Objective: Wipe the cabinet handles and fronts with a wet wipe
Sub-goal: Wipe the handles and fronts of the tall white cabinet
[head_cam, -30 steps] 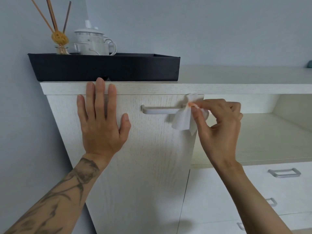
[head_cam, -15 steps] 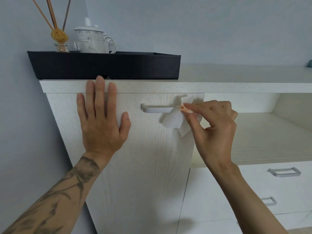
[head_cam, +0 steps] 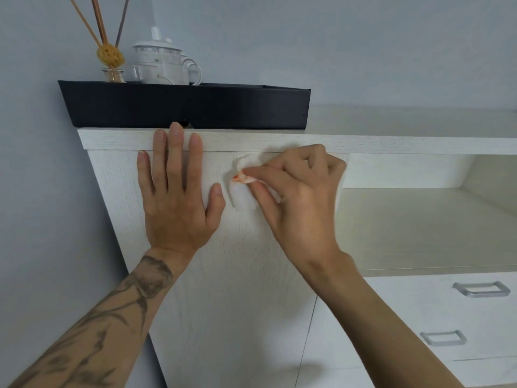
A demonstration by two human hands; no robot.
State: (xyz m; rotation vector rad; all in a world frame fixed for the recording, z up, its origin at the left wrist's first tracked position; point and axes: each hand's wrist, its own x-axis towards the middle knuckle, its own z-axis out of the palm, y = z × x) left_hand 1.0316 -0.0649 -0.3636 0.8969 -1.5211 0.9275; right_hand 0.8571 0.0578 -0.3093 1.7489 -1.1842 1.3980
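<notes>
Pinching the wet wipe [head_cam: 241, 198] between thumb and forefinger, the right hand [head_cam: 296, 191] holds it near the top of the cabinet door [head_cam: 237, 289]. The left hand [head_cam: 176, 200] lies flat, fingers straight, on the door's upper left. Handle-wiping seems the step in hand; next calls for sweeping the door's face, then the drawer handles [head_cam: 481, 289] to the door's lower right. The door's own handle cannot be seen, presumably hidden under wipe and knuckles.

The tattooed left arm extends from the lower left, its left hand [head_cam: 179, 197] flat, fingers straight. At centre frame, the right hand [head_cam: 300, 197] pinches a white wet wipe [head_cam: 240, 196].
</notes>
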